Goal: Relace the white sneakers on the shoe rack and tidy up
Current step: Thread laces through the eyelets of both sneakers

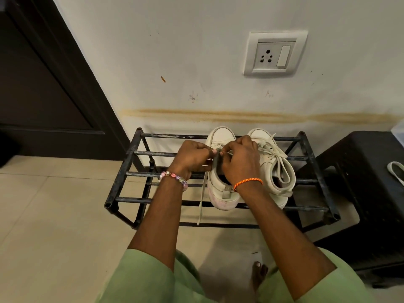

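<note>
Two white sneakers stand side by side on the black metal shoe rack point(131, 162), toes toward the wall. The right sneaker point(273, 169) is laced, with a tied bow lying over its opening. Over the left sneaker point(220, 193) both my hands meet at the eyelets. My left hand point(192, 158) pinches the lace near the tongue, and my right hand point(240, 162) pinches it from the other side. A loose lace end point(202, 200) hangs down from the left sneaker past the rack's front bar. The fingertips hide the eyelets.
A black plastic stool point(367, 193) stands right of the rack with a white lace or strap point(395, 171) on it. A wall socket point(274, 54) sits above the shoes, a dark door point(43, 84) at the left. My bare foot point(259, 274) rests on the tiled floor.
</note>
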`<control>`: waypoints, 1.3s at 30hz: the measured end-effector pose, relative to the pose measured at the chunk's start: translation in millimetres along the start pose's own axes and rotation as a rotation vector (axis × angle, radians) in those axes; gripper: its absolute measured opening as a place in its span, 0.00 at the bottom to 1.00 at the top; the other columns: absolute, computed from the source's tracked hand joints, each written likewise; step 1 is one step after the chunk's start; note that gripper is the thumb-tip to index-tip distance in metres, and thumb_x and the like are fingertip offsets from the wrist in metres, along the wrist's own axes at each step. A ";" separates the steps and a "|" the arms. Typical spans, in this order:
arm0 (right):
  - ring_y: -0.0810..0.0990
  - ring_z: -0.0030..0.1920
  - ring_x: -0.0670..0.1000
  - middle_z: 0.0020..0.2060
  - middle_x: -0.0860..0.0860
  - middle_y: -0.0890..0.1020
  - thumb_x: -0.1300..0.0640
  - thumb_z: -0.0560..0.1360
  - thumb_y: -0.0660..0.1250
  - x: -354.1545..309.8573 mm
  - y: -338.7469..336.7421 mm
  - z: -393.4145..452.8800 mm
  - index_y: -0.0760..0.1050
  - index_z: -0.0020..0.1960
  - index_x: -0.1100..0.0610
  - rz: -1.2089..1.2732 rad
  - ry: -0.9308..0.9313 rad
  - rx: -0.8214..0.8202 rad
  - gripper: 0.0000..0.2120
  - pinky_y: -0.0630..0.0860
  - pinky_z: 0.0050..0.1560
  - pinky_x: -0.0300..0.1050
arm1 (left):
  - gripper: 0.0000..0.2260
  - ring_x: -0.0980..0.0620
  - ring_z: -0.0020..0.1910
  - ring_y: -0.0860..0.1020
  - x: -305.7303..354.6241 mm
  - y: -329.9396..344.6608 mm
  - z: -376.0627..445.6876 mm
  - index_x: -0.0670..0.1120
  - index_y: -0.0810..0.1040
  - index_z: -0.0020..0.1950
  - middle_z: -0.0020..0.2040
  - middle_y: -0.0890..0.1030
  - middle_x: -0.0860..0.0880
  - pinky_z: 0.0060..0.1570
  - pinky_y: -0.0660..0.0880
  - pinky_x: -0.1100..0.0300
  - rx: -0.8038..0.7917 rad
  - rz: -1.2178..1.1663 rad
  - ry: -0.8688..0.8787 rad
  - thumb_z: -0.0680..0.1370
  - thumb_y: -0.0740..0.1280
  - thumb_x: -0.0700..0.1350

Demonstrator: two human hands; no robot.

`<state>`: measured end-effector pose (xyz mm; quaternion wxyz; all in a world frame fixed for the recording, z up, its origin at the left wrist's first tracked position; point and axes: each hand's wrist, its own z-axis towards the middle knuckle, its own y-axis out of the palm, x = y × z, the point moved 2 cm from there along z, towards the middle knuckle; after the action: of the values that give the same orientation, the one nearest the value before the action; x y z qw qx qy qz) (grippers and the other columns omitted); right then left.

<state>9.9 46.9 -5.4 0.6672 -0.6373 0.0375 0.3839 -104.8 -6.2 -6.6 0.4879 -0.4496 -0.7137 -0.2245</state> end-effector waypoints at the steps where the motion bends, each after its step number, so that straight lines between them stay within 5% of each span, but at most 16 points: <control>1: 0.69 0.58 0.57 0.53 0.57 0.73 0.60 0.74 0.67 1.2 1.5 0.2 0.81 0.48 0.59 0.042 0.023 0.010 0.06 0.68 0.57 0.50 | 0.03 0.49 0.45 0.82 0.3 -0.3 -0.5 0.37 0.81 0.47 0.46 0.83 0.41 0.38 0.81 0.59 -0.011 0.007 0.005 0.75 0.69 0.37; 6: 0.70 0.58 0.58 0.51 0.56 0.76 0.62 0.71 0.70 6.0 10.0 -0.1 0.82 0.43 0.59 0.224 0.161 0.067 0.03 0.60 0.60 0.45 | 0.04 0.50 0.43 0.81 -4.1 -2.0 -0.8 0.40 0.81 0.46 0.42 0.82 0.44 0.40 0.81 0.57 -0.054 -0.020 0.011 0.78 0.67 0.38; 12: 0.71 0.58 0.55 0.51 0.54 0.77 0.61 0.71 0.71 7.1 15.0 0.5 0.82 0.43 0.57 0.401 0.253 0.063 0.02 0.68 0.61 0.54 | 0.03 0.49 0.41 0.80 -9.7 -1.0 1.7 0.38 0.81 0.47 0.40 0.81 0.43 0.39 0.80 0.59 -0.031 -0.082 0.020 0.76 0.68 0.37; 19: 0.71 0.57 0.58 0.52 0.56 0.77 0.57 0.68 0.74 10.0 9.1 -4.0 0.74 0.53 0.55 0.285 0.246 0.090 0.17 0.67 0.58 0.53 | 0.05 0.45 0.45 0.82 -7.3 3.8 9.9 0.40 0.77 0.42 0.47 0.81 0.39 0.42 0.82 0.53 0.058 0.064 0.057 0.77 0.66 0.38; 22: 0.68 0.58 0.59 0.57 0.58 0.73 0.63 0.67 0.71 14.0 6.2 -8.7 0.71 0.57 0.56 0.104 0.219 0.035 0.20 0.64 0.58 0.50 | 0.05 0.43 0.44 0.82 0.6 1.6 9.3 0.39 0.74 0.46 0.48 0.79 0.40 0.41 0.82 0.50 0.095 0.118 0.075 0.79 0.60 0.38; 24: 0.68 0.58 0.60 0.57 0.59 0.72 0.67 0.66 0.68 15.1 4.8 -13.3 0.70 0.57 0.57 0.084 0.220 0.027 0.21 0.65 0.59 0.50 | 0.05 0.46 0.39 0.82 8.2 -2.9 4.9 0.39 0.71 0.49 0.48 0.77 0.42 0.37 0.82 0.55 0.110 0.003 0.063 0.81 0.57 0.37; 29: 0.72 0.56 0.61 0.56 0.59 0.72 0.70 0.66 0.66 14.8 5.5 -15.0 0.70 0.57 0.59 0.144 0.257 0.034 0.21 0.68 0.55 0.48 | 0.06 0.41 0.42 0.82 45.6 -26.0 -13.5 0.38 0.70 0.47 0.51 0.76 0.41 0.43 0.82 0.54 0.138 -0.623 0.104 0.81 0.54 0.33; 34: 0.70 0.56 0.61 0.57 0.59 0.72 0.68 0.67 0.67 11.2 4.3 -16.1 0.69 0.58 0.58 0.079 0.244 0.066 0.21 0.66 0.57 0.50 | 0.05 0.40 0.39 0.84 75.3 -53.0 -30.6 0.36 0.69 0.52 0.48 0.79 0.39 0.34 0.81 0.56 0.100 -1.133 0.247 0.81 0.54 0.33; 36: 0.69 0.57 0.60 0.58 0.59 0.71 0.67 0.67 0.68 12.0 1.6 -16.8 0.68 0.58 0.58 0.059 0.239 0.072 0.21 0.65 0.59 0.49 | 0.06 0.46 0.35 0.83 73.5 -55.9 -33.1 0.39 0.71 0.48 0.47 0.81 0.43 0.31 0.78 0.62 0.174 -0.961 0.217 0.81 0.56 0.36; 39: 0.68 0.60 0.59 0.59 0.59 0.70 0.64 0.68 0.70 14.1 -5.6 -20.3 0.68 0.59 0.59 0.085 0.236 0.083 0.21 0.64 0.59 0.49 | 0.06 0.55 0.31 0.77 55.9 -49.7 -28.5 0.43 0.75 0.46 0.48 0.80 0.47 0.29 0.72 0.66 0.282 -0.157 0.139 0.79 0.60 0.41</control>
<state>31.8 36.2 -12.1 0.6670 -0.6478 0.1587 0.3321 -140.1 -28.8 61.6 0.5752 -0.3029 -0.7356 -0.1904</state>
